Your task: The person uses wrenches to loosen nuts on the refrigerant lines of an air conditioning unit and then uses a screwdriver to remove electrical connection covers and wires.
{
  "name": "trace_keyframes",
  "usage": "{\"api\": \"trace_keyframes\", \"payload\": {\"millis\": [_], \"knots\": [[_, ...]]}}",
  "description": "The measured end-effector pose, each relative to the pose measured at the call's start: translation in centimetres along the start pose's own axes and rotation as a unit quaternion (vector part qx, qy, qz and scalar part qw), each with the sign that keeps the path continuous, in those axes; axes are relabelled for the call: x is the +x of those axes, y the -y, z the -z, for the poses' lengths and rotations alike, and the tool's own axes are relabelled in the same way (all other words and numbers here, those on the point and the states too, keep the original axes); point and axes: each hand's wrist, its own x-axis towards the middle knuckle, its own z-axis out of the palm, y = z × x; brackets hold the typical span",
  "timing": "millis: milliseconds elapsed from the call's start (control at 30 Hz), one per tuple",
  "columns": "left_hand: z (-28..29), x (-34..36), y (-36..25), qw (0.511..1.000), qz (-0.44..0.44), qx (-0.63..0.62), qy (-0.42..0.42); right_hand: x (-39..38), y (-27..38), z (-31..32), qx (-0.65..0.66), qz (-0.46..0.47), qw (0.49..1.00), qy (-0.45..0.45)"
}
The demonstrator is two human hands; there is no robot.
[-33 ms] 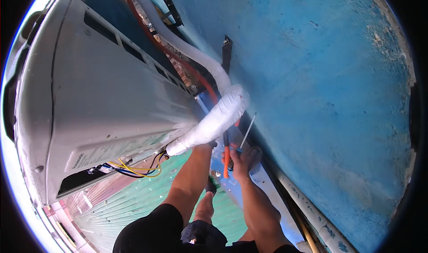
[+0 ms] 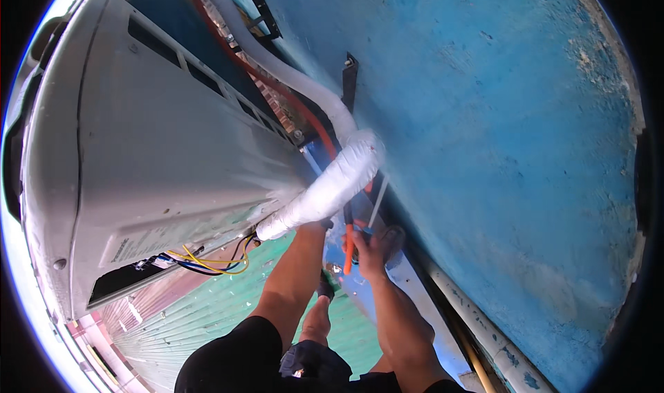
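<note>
My right hand [image 2: 374, 256] is closed, beside the blue wall. A screwdriver [image 2: 378, 203] stands up out of it, its thin pale shaft slanting toward the wall and its handle mostly covered by my fingers. Against those fingers is an orange-handled tool [image 2: 349, 251] with a dark upper end; whether it is also gripped is unclear. My left hand [image 2: 319, 225] reaches under a thick pipe bundle wrapped in white tape [image 2: 339, 185], which hides most of its fingers. That bundle bends down to the lower side of a pale air conditioner outdoor unit [image 2: 180, 144].
Yellow, blue and black wires [image 2: 207, 263] hang from an opening in the unit. A blue wall [image 2: 512, 171] rises on the right, with a dark bracket [image 2: 350, 81] on it. A reddish hose [image 2: 277, 88] runs alongside the bundle. Below lies green corrugated sheeting [image 2: 228, 310]; an old pipe [image 2: 484, 334] follows the wall's foot.
The screwdriver's shaft has swung slightly left, and my right hand has shifted a little with it. The orange-handled tool sits marginally further left. My left arm is nearly unmoved.
</note>
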Motion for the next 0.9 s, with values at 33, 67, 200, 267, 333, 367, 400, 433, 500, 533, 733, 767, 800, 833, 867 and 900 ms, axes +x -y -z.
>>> {"api": "trace_keyframes", "payload": {"millis": [33,67,200,267,333,367,400,433,500,533,733,767,800,833,867,900], "knots": [[-1.3,-0.7,-0.1,1.0,0.012,0.004,0.026,0.0,1.9,-1.0,-0.05,0.029,0.998,-0.002],[-1.6,-2.3,0.1,0.998,0.026,0.01,0.047,0.3,3.6,-2.6,-0.067,0.034,0.997,0.003],[-1.5,-13.5,1.8,0.982,0.122,0.024,0.143,4.7,8.7,-8.2,0.054,-0.059,0.996,-0.03],[1.5,-18.1,4.9,0.967,0.186,-0.06,0.165,6.8,9.0,-11.0,0.069,-0.07,0.995,-0.026],[-2.3,-22.4,-0.8,0.969,0.177,-0.141,0.094,8.9,7.9,-11.2,0.225,-0.04,0.974,-0.011],[-2.6,-24.0,-2.9,0.98,0.104,-0.152,0.072,8.6,7.9,-11.8,0.23,-0.043,0.972,-0.006],[-2.9,-25.0,-5.2,0.959,0.119,-0.24,0.089,8.5,8.2,-12.0,0.191,-0.022,0.981,-0.035],[-2.6,-25.1,-6.3,0.954,0.114,-0.26,0.099,8.4,8.1,-12.2,0.15,-0.005,0.987,-0.064],[-4.1,-25.0,-9.8,0.958,0.108,-0.254,0.079,7.7,8.1,-9.7,0.038,-0.018,0.997,-0.058],[-5.9,-24.6,-12.2,0.967,0.107,-0.228,0.049,6.9,8.0,-7.9,-0.08,-0.031,0.995,-0.053],[-8.9,-15.3,-14.8,0.953,0.117,-0.279,-0.014,-5.2,6.0,0.7,-0.128,-0.048,0.991,-0.001],[-9.0,-14.3,-13.8,0.938,0.101,-0.33,0.02,-6.8,7.0,0.4,-0.131,-0.052,0.99,-0.002],[-7.6,-12.7,-12.0,0.92,0.11,-0.369,0.068,-9.8,8.9,-1.3,-0.063,-0.101,0.992,0.035],[-10.2,-12.4,-12.4,0.919,0.095,-0.381,-0.014,-12.3,10.1,-1.5,0.011,-0.143,0.989,0.045],[-9.1,-11.5,-11.6,0.94,0.045,-0.332,0.056,-13.1,10.9,-2.0,0.032,-0.172,0.981,0.079],[-8.7,-10.6,-11.8,0.914,0.073,-0.395,0.063,-12.5,10.0,-2.0,0.001,-0.127,0.99,0.057]]}}
